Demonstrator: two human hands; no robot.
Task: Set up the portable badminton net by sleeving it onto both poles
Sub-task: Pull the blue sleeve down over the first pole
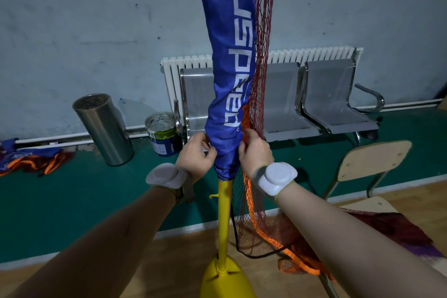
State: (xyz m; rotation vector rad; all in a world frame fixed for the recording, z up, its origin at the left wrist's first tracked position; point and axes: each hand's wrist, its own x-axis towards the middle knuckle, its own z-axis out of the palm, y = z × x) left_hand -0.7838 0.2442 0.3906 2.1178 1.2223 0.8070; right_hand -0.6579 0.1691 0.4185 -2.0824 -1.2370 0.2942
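A yellow pole (223, 220) stands upright in a yellow base (226, 278) right in front of me. A blue fabric sleeve (229, 60) with white lettering covers the pole's upper part and ends just above the bare yellow section. Dark red netting (262, 31) with an orange band (256, 220) hangs from the sleeve's right side and piles on the floor. My left hand (197, 156) pinches the sleeve's lower left edge. My right hand (254, 150) grips the sleeve's lower right edge where the net meets it. Both wrists wear white devices.
A row of metal seats (336, 97) and a white radiator (188, 65) stand against the far wall. A steel bin (104, 128) and paint bucket (163, 133) sit left of the pole. More net fabric (31, 159) lies far left. A wooden chair (370, 164) stands right.
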